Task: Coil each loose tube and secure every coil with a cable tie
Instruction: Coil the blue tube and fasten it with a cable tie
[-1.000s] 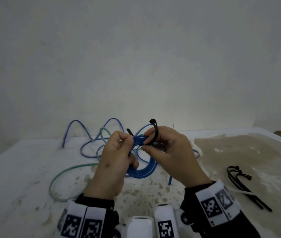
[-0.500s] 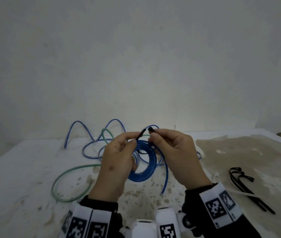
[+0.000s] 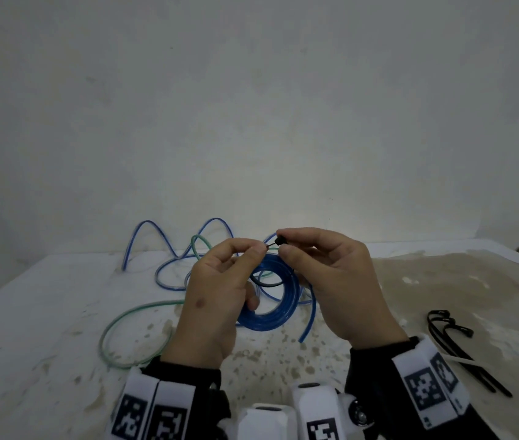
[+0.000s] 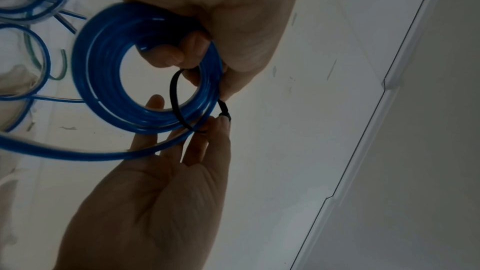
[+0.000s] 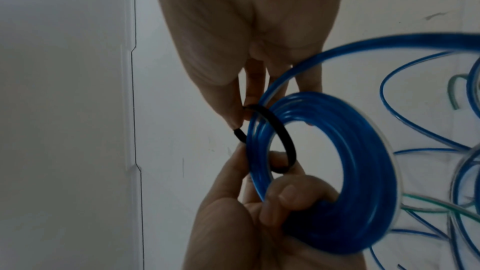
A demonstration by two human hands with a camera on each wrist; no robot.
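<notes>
Worktop point(image 3: 45, 312): white, stained, carrying everything below the raised hands.

Loose tubes, blue point(image 3: 169, 246) and green point(image 3: 131, 315): uncoiled, sprawled on the worktop beyond and to the left of the fingers, well apart from them. Judged to be awaiting their turn.

Blue coil point(image 3: 271, 315): several turns of tube, held off the worktop and hanging below the fingertips of both hands. One free end point(image 3: 307, 328) trailed down under the right hand. The lift presumably left room for a tie to pass through the coil's centre.

Left hand point(image 3: 217, 300): lower fingers point(image 5: 283, 196) curled round the coil's rim to keep the turns together; thumb and forefinger pinched the pointed tail of the tie, just above the coil.

Right hand point(image 3: 337, 281): thumb and forefinger pinched the tie's head; remaining fingers point(image 4: 155, 114) lay fairly straight behind the coil, near it, contact not clear.

Spare cable ties point(image 3: 461, 347): black, with one pale, lying on the worktop to the right of the right hand, well apart.

Cable tie in use point(image 4: 179, 106): black, looped loosely round the coil's turns between the two pinches. Tail and head point(image 3: 279, 241) met at the fingertips; whether the tail had entered the head could not be told. Judged step: threading, with cinching yet to follow.
</notes>
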